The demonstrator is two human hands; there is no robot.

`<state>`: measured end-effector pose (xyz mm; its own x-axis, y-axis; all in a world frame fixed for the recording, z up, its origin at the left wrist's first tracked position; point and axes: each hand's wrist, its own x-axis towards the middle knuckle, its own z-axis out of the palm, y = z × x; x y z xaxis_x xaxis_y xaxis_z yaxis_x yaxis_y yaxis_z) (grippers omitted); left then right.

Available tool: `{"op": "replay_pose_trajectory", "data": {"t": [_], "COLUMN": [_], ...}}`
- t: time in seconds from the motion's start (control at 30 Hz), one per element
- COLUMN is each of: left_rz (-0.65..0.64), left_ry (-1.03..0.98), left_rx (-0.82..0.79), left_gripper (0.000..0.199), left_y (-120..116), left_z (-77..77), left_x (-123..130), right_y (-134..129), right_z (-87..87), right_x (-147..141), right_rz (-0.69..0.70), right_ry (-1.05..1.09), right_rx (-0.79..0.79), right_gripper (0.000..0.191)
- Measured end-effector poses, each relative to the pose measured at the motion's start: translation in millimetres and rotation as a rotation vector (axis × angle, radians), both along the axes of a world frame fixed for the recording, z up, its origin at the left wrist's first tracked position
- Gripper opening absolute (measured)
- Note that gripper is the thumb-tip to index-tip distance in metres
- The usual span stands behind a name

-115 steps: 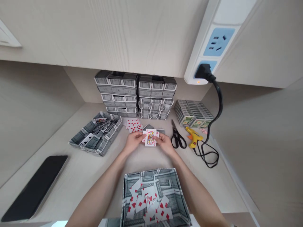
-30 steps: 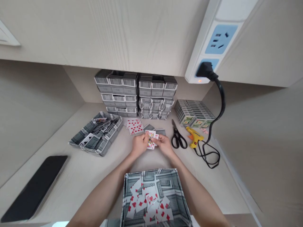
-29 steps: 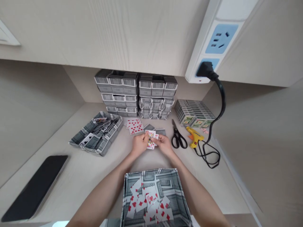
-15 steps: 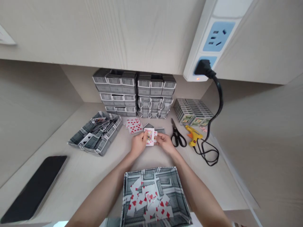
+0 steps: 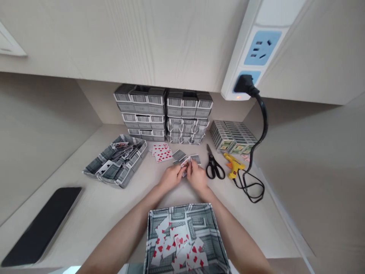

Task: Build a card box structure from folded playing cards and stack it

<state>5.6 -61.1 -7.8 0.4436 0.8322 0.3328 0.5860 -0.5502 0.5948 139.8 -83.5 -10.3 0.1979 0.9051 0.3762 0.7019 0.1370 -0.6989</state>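
Observation:
Between my two hands is a playing card (image 5: 184, 163), tilted and partly covered by the fingers. My left hand (image 5: 170, 177) pinches its left side, and my right hand (image 5: 197, 176) grips it from the right. Whether more than one card is held, I cannot tell. Just beyond the fingers, grey-backed cards (image 5: 179, 156) lie face down on the desk. To their left, several red diamond cards (image 5: 163, 155) lie face up. Close to my body, between the forearms, stands a box made of cards (image 5: 199, 213) with cut red card pieces (image 5: 180, 239) inside.
Black scissors (image 5: 214, 167) and a yellow glue gun (image 5: 234, 164) with a looped cord lie at right. A card tray (image 5: 125, 179) of loose cards and a black phone (image 5: 42, 224) are at left. Card-built boxes (image 5: 162, 114) and card packs (image 5: 232, 137) stand behind. A power strip (image 5: 242, 76) hangs above.
The card was held flat, face towards me; now it is tilted and more covered. My right hand has moved in and up against it, and the fingers have closed tighter.

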Motion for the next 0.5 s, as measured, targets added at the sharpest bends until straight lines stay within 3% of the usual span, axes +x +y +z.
{"op": "replay_pose_trajectory", "data": {"t": [0.17,0.37,0.5], "left_rz": [0.004,0.032,0.010], "left_ry": [-0.022,0.004,0.043], "left_rx": [-0.008,-0.010,0.069], "left_gripper": [0.027,0.027,0.026], "left_y": [0.0,0.1,-1.5], "left_z": [1.0,-2.2,-2.8], "left_x": [0.6,1.0,1.5], "right_y": [0.3,-0.9,0.7], "right_z": [-2.8,6.8,8.8], "right_x": [1.5,5.7,6.1], "right_rz": [0.029,0.063,0.056], "right_ry": [-0.050,0.096,-0.006], "right_rx": [0.021,0.085,0.099], "right_gripper": [0.036,0.032,0.028]}}
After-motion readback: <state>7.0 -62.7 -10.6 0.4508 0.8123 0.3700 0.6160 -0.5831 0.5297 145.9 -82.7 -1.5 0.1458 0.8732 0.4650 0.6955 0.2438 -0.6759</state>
